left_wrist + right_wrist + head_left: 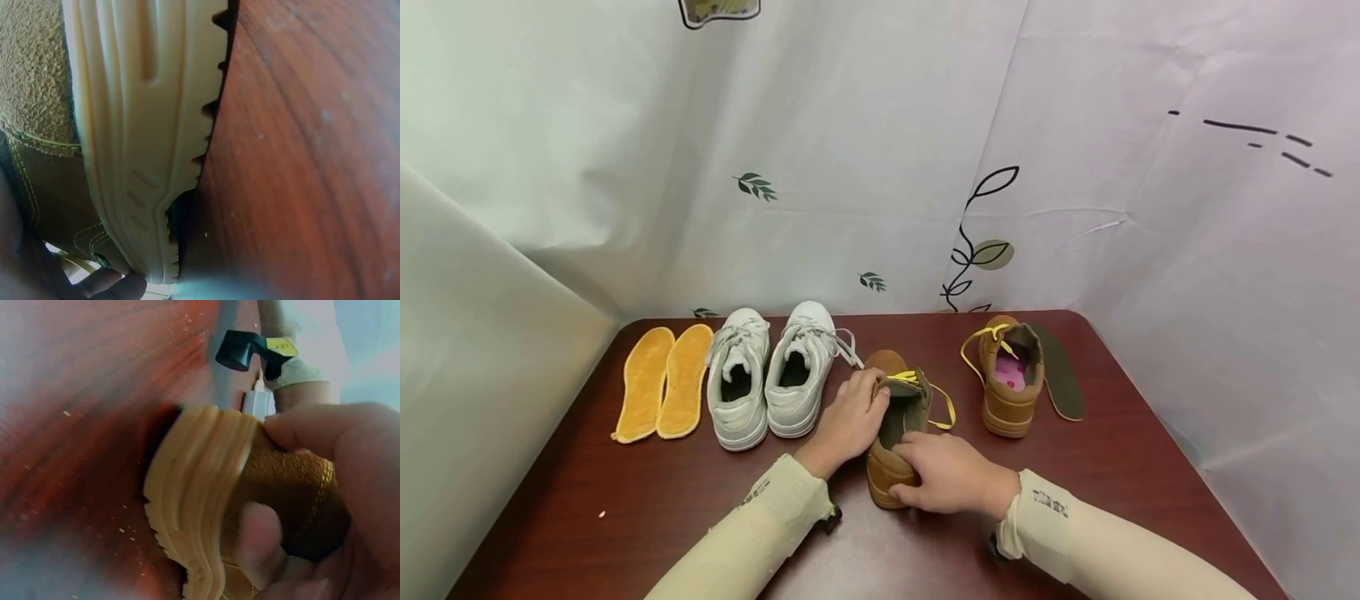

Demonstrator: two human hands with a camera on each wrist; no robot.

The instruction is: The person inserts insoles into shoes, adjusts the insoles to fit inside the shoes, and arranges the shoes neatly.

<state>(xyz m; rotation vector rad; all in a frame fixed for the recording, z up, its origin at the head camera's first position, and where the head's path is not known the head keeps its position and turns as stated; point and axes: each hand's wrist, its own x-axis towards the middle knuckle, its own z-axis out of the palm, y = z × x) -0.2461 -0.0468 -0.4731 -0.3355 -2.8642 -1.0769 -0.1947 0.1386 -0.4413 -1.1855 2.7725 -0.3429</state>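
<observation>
A brown suede shoe with yellow laces stands on the table, toe pointing away. My left hand holds its left side near the tongue. At the heel, my right hand grips the collar, with the thumb on the back and fingers along the opening's right edge. The right wrist view shows the heel's tan ridged sole and the thumb against the suede. In the left wrist view the side of the sole runs close along the wood.
Left of the shoe stand two white sneakers and two orange fuzzy insoles. On the right is another brown shoe with a pink insole inside, beside a dark olive insole. A white curtain hangs behind the dark red table.
</observation>
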